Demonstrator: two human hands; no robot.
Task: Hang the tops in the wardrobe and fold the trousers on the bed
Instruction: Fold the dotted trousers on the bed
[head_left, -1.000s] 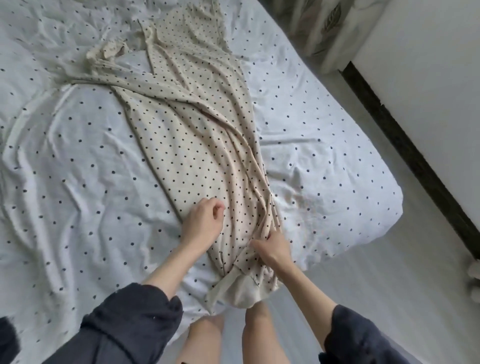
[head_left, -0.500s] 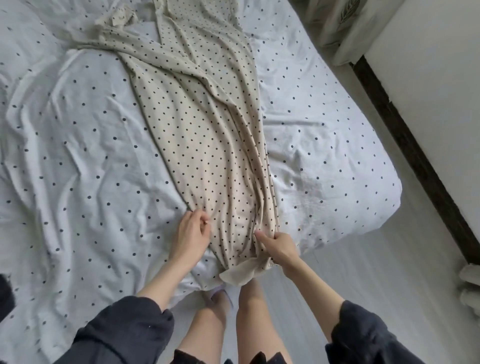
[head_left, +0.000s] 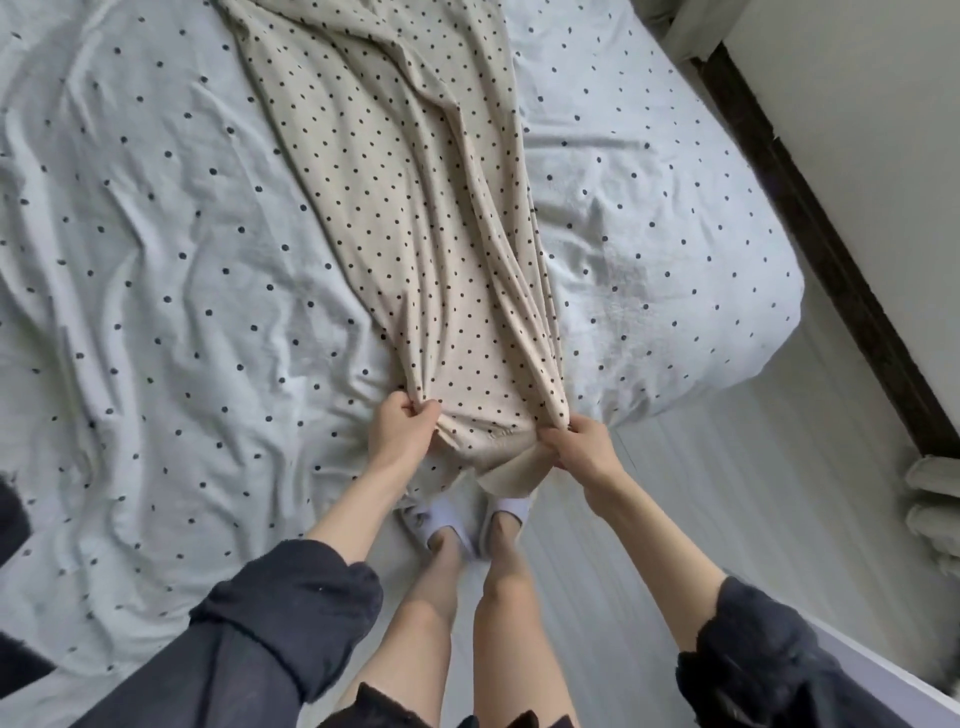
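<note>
A pair of beige trousers with black dots (head_left: 415, 208) lies lengthwise on the bed (head_left: 156, 260), its near end hanging over the bed's front edge. My left hand (head_left: 400, 434) pinches the cloth at the left side of that near end. My right hand (head_left: 576, 447) grips the right side of the same end. The garment's far end runs out of view at the top.
The bed has a crumpled white sheet with dark dots. A pale floor (head_left: 727, 493) lies to the right, with a dark skirting board (head_left: 831, 249) under a white wall. My feet in white socks (head_left: 467, 514) stand at the bed's edge. Dark cloth (head_left: 10, 519) shows at the left edge.
Both hands moved from the cloth's surface to the near end, took hold of its two sides and drew the trousers towards me. The view tilted down.
</note>
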